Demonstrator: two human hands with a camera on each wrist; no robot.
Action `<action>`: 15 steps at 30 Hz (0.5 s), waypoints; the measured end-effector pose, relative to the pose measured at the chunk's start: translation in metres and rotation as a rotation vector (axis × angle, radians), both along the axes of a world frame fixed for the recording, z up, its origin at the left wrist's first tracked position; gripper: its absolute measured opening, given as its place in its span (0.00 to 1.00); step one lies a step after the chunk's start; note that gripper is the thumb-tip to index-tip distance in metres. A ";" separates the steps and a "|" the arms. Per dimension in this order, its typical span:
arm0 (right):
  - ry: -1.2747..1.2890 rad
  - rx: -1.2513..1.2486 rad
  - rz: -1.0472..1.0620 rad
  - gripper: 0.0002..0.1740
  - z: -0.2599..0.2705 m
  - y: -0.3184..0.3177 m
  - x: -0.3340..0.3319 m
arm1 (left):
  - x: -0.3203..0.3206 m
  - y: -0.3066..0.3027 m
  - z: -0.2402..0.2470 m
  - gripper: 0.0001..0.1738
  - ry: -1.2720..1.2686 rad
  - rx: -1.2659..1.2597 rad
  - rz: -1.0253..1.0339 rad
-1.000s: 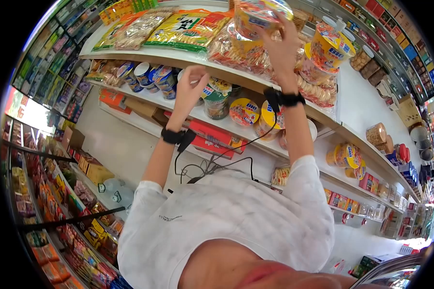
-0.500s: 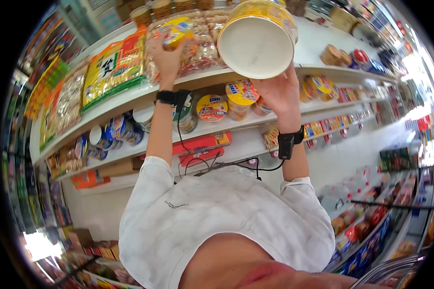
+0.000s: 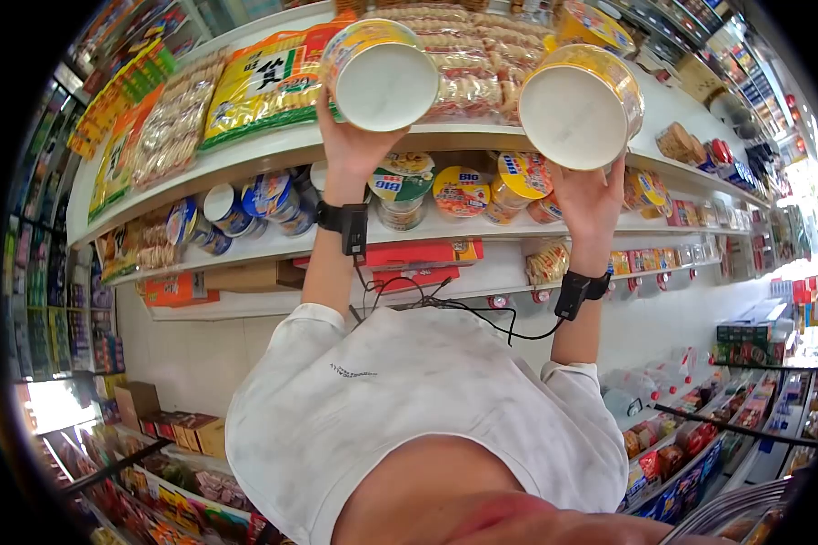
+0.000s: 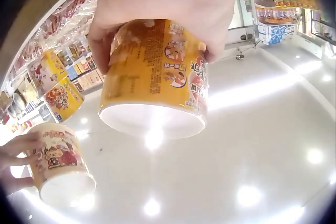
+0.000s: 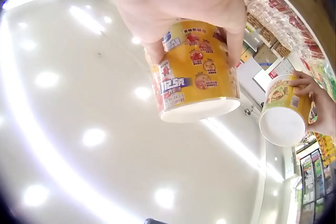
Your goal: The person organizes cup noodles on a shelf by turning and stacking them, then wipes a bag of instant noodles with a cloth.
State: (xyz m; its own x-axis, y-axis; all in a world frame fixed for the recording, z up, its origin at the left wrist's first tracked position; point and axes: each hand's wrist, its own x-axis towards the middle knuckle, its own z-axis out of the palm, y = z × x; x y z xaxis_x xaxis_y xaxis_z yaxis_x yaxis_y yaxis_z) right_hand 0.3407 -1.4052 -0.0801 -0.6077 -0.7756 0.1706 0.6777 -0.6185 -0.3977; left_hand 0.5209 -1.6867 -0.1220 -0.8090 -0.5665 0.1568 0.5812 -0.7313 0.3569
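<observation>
Each hand holds up a yellow instant noodle cup, its white base tipped toward the head camera. My left hand (image 3: pixel 359 150) grips the left noodle cup (image 3: pixel 386 86) in front of the top shelf. In the left wrist view its fingers wrap round the printed side of that cup (image 4: pixel 152 71). Farther right, my right hand (image 3: pixel 591 200) grips the other noodle cup (image 3: pixel 574 118). The right wrist view shows this cup (image 5: pixel 197 69) between thumb and fingers. Both lids are hidden from the head view. A third yellow noodle cup (image 3: pixel 595 29) stands behind the right one.
The top shelf (image 3: pixel 245 177) carries a yellow bag of rice crackers (image 3: pixel 254 86) and clear bags of round snacks (image 3: pixel 468 64). Several noodle cups (image 3: pixel 461 191) stand on the shelf below, above red boxes (image 3: pixel 409 256). Black cables (image 3: pixel 409 295) hang between the wrists.
My left hand, empty a second ago, has taken a noodle cup from the top shelf and raised it. The right hand has brought its cup down nearer and off to the right.
</observation>
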 end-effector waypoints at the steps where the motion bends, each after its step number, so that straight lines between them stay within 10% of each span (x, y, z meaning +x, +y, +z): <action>1: 0.013 0.034 -0.029 0.34 0.000 -0.005 0.002 | 0.002 0.000 0.000 0.45 0.000 0.008 0.001; 8: 0.102 0.167 -0.153 0.30 -0.008 -0.031 0.000 | 0.000 -0.002 0.007 0.42 -0.051 -0.033 0.106; 15: 0.820 0.395 -0.789 0.31 0.007 -0.068 -0.014 | -0.050 -0.014 0.011 0.32 -0.436 -0.872 0.852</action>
